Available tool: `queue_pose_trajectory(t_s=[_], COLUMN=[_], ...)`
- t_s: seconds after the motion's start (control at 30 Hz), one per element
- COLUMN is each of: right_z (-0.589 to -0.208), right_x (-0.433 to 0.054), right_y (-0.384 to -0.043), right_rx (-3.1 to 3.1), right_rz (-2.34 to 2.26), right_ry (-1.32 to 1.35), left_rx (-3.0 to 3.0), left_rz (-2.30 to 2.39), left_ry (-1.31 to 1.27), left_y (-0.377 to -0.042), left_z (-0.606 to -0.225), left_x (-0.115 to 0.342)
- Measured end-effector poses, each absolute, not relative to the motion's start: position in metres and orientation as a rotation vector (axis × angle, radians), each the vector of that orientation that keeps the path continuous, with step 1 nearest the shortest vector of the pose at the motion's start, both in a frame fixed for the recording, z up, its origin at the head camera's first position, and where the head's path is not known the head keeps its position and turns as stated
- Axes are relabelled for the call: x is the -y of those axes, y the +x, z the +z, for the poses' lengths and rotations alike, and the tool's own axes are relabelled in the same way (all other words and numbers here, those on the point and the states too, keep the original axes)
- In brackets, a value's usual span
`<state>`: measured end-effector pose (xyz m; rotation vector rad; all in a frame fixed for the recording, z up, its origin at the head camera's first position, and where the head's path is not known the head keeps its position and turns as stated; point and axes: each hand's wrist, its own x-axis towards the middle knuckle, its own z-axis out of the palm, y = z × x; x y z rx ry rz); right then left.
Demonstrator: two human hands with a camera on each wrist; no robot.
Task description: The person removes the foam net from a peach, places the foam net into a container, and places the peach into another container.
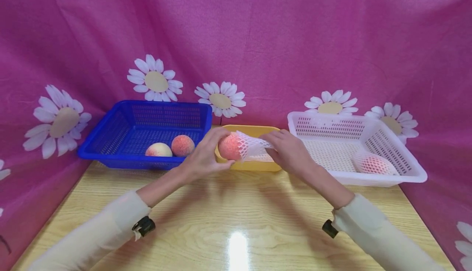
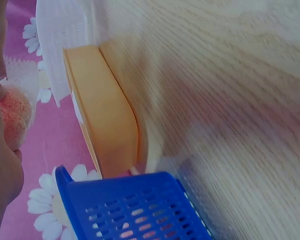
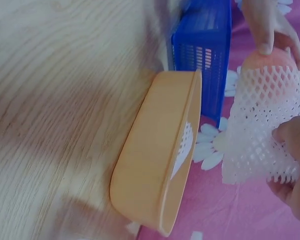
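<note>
My left hand (image 1: 206,154) grips a pink peach (image 1: 229,146) by its left side, above the yellow bin. A white foam net sleeve (image 3: 260,130) covers the peach's right part. My right hand (image 1: 289,150) pinches the loose end of that sleeve, and in the right wrist view its thumb and fingers close on the mesh. The left wrist view catches the left hand (image 2: 2,175) and the peach (image 2: 15,115) at its left edge. More white netting (image 3: 184,145) lies inside the yellow bin (image 3: 145,155).
On the left, a blue basket (image 1: 125,156) holds a pale peach (image 1: 159,149) and a pink peach (image 1: 182,145). To the right, a white basket (image 1: 413,168) contains a netted peach (image 1: 376,165). A pink flowered cloth (image 1: 258,49) hangs behind the wooden table (image 1: 206,222).
</note>
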<state>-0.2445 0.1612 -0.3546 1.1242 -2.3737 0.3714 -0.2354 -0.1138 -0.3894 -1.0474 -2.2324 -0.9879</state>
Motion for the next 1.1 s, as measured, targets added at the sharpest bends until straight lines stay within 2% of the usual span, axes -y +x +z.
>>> queue_pose_trajectory(t_s=[0.83,1.1], right_z=[-0.393,-0.416], right_x=[-0.157,-0.159], right_y=[-0.292,-0.304], right_rx=[2.354,2.405], right_rz=[0.521,0.471], right_ry=[0.647,0.685], left_rx=[2.296,2.286], left_rz=[-0.986,-0.905], left_ry=[-0.847,-0.786], left_y=[-0.231,-0.233], left_z=[-0.386,-0.386], left_x=[0.155,0.162])
